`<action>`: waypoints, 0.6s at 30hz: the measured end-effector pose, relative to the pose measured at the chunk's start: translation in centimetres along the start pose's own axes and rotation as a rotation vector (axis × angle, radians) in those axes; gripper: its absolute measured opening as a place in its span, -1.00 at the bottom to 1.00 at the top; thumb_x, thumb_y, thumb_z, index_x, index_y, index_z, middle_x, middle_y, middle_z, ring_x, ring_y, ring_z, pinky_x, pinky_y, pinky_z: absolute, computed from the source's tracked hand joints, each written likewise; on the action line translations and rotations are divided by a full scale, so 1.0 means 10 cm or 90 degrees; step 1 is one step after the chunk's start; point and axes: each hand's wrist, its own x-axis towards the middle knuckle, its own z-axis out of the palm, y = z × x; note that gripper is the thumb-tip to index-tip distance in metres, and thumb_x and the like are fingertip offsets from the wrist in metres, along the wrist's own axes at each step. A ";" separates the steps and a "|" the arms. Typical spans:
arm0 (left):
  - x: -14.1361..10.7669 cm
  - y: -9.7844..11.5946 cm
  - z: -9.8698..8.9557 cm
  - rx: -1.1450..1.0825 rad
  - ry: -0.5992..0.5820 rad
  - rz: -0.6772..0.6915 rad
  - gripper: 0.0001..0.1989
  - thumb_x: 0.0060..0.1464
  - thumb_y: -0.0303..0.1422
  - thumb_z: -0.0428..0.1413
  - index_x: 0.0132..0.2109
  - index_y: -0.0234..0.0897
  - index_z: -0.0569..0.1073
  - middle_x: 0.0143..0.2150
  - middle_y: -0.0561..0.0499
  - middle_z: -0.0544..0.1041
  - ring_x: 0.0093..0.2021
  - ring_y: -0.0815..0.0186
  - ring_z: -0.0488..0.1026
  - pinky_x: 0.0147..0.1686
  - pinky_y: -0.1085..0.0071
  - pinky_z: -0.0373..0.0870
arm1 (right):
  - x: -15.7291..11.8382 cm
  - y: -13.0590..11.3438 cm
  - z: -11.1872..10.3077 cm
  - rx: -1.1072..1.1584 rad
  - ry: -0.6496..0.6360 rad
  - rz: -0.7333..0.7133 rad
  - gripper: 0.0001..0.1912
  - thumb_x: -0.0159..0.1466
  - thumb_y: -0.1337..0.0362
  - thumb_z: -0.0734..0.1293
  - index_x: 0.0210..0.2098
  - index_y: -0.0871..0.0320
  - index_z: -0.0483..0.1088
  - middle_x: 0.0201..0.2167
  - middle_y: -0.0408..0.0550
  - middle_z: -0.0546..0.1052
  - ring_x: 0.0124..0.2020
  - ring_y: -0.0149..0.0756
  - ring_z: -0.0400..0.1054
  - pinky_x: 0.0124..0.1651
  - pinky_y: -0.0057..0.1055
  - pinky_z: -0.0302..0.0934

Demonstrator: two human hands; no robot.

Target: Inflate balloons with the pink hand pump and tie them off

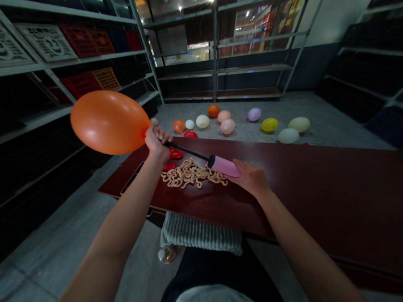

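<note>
A large inflated orange balloon [109, 122] points out to the left, its neck pinched in my left hand [157, 140]. The same hand closes around the black handle end of a balloon pump [224, 165], at the balloon's neck. My right hand [252, 177] grips the pump's pink barrel from the right, and the black rod between the two hands is drawn out. Beneath the pump, a heap of beige, curled, worm-like pieces [189, 173] lies on the dark red table [309, 185]. Red shiny packets [175, 153], partly hidden, rest behind my left wrist.
Several inflated balloons, among them a yellow balloon [270, 125] and a purple balloon [254, 115], lie on the floor beyond the table. A dark flat phone-like object [132, 178] sits at the table's left edge. Metal shelves with plastic crates [46, 42] stand at left.
</note>
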 end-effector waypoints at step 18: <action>-0.22 -0.94 1.28 0.077 -0.196 -0.014 -0.44 0.29 0.02 -0.09 -0.54 -0.21 -0.04 -0.70 0.18 -0.13 -0.75 0.53 -0.16 -0.67 0.45 -0.17 | 0.03 0.17 -0.04 0.108 0.111 0.259 -0.50 0.18 -0.14 0.32 -0.11 0.11 0.43 -0.31 0.01 0.60 -0.34 -0.16 0.47 -0.33 -0.36 0.16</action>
